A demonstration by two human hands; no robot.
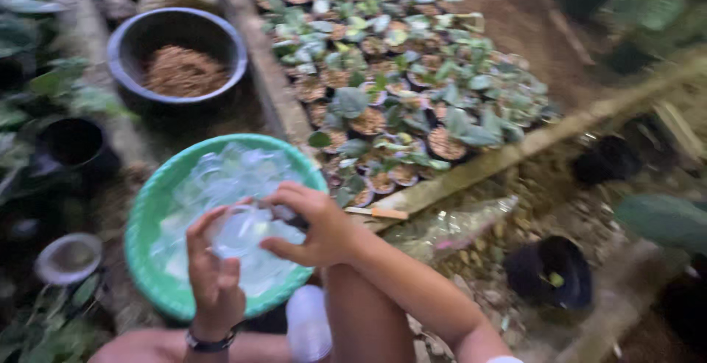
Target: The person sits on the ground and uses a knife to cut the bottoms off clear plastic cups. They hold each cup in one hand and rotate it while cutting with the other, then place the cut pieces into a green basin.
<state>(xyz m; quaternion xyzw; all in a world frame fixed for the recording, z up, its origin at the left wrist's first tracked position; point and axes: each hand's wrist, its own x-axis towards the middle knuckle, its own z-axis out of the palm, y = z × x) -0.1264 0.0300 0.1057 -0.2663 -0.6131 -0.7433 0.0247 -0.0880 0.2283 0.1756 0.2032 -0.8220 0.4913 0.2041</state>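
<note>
**Between both hands: a thin clear plastic cup**

Over the green basin (147, 216), the left hand (213, 275) and right hand (313, 227) pinch a clear plastic cup (239, 232) between curled fingers. It looks light, thin, easily crushed and probably slippery; a gentle hold at the rim seems safest. More clear cups fill the basin beneath. Beyond the hands lie potted seedlings (398, 76) and a dark tub of brown husk (177, 54); a black pot (552, 271) sits to the right.
</note>
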